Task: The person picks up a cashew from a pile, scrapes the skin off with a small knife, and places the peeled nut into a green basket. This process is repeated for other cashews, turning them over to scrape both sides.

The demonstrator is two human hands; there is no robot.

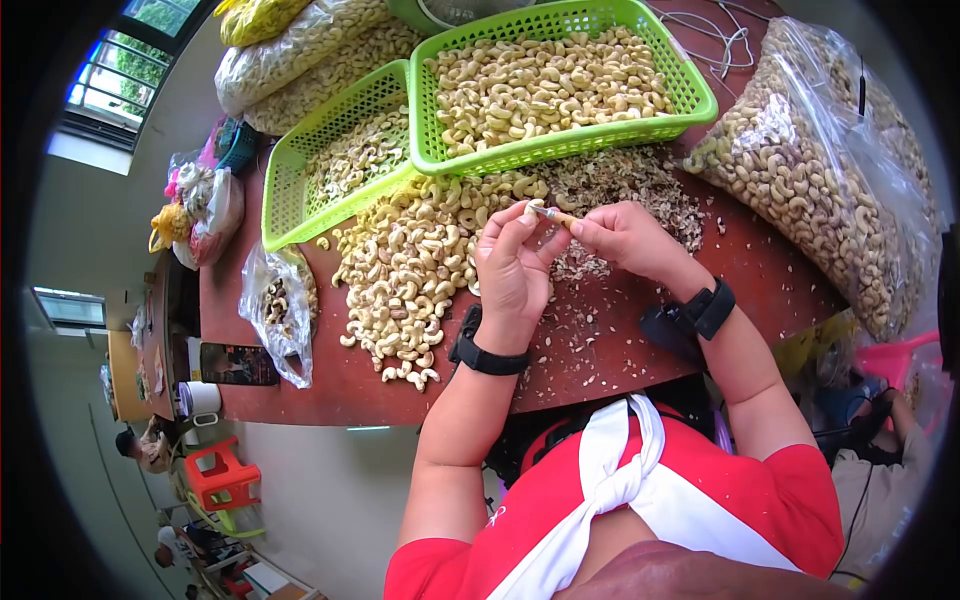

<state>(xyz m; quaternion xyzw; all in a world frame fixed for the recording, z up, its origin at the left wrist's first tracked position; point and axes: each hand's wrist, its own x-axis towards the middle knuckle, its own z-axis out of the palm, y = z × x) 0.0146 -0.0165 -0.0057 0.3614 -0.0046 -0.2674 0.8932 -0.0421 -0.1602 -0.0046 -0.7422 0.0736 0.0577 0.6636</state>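
Observation:
Between the fingertips of my left hand (517,262) is a single cashew nut (533,207), pinched above the table. My right hand (630,240) grips a small knife (562,217) with a wooden handle, its blade tip touching or close to the nut. Below and left of my hands spreads a loose pile of cashews (410,265), some with brown skin patches. Brown and pale skin scraps (630,185) lie heaped behind my right hand, with flakes scattered over the red table (600,360).
Two green baskets of cashews stand at the back, one large (700,105) and one smaller (275,205). A big clear bag of cashews (820,190) leans at the right. A small plastic bag (275,310), a phone (238,364) and a white mug (200,398) are at the left.

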